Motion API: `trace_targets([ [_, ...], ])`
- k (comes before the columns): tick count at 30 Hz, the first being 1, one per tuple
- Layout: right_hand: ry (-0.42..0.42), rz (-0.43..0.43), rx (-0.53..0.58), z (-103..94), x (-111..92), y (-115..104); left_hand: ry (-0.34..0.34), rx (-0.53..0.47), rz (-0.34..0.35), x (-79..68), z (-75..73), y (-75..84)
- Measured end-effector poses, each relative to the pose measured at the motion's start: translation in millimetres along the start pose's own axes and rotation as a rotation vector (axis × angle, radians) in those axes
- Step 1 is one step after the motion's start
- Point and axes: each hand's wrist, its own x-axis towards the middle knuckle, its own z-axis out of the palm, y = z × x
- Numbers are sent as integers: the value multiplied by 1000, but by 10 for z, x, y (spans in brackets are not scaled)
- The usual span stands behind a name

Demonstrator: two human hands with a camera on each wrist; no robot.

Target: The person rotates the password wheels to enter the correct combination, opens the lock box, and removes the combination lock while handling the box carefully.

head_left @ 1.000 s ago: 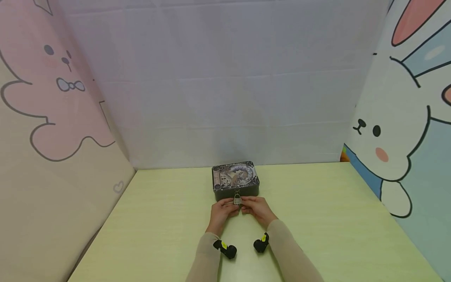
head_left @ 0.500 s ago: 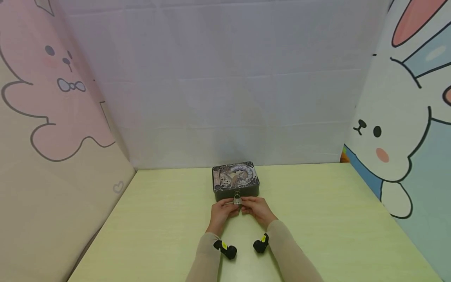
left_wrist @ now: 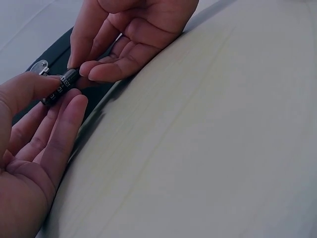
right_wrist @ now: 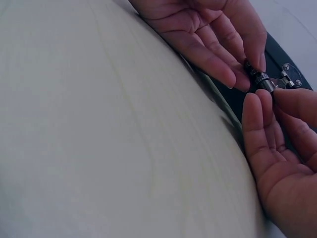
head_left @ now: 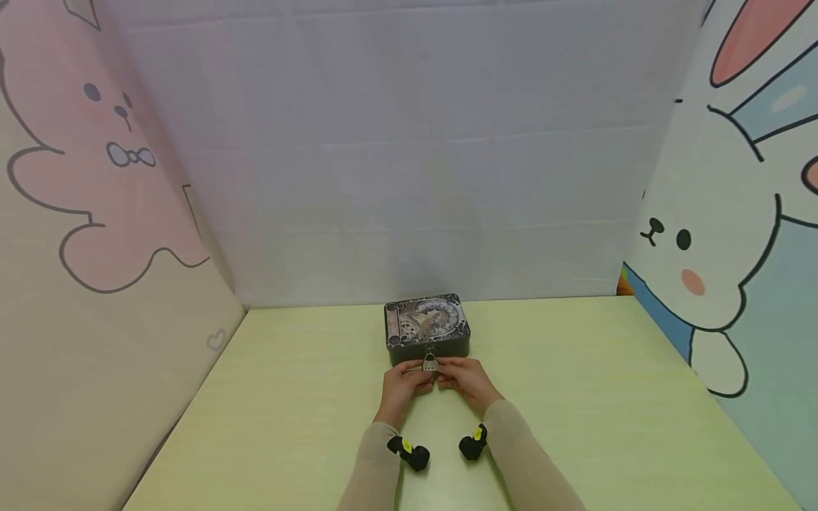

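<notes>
A dark tin box (head_left: 424,321) with a printed picture on its lid stands shut at the back of the table. From the metal clasp (right_wrist: 287,77) on its front hangs a small combination padlock (head_left: 430,364). My left hand (head_left: 402,387) pinches the padlock's left end, the thumb lying over the number dials (left_wrist: 60,88). The right hand (head_left: 471,380) holds the other end between thumb and fingers. In both wrist views the hands face each other across the lock, and their fingertips hide parts of it.
The pale yellow-green table (head_left: 294,411) spreads around the box. Behind it hangs a white cloth (head_left: 409,177). Printed cloth panels stand at the left (head_left: 115,341) and right (head_left: 722,270). Each sleeve carries a black wrist camera (head_left: 418,458).
</notes>
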Motion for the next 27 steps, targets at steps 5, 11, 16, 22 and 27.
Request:
trace_targets([
  [5, 3, -5, 0, -2, -2, 9, 2, 2, -11, 0, -5, 0],
  [11, 10, -10, -6, 1, -8, 12, -4, -12, -29, -27, 3, 50],
  [16, 13, -8, -6, 4, -4, 6, -19, -7, -20, -101, 39, 177],
  [22, 3, -13, -3, 0, -2, 7, -18, -3, -11, -133, 62, 224],
  [27, -8, -10, -10, -5, 3, 18, 1, -22, -8, -73, 41, 119],
])
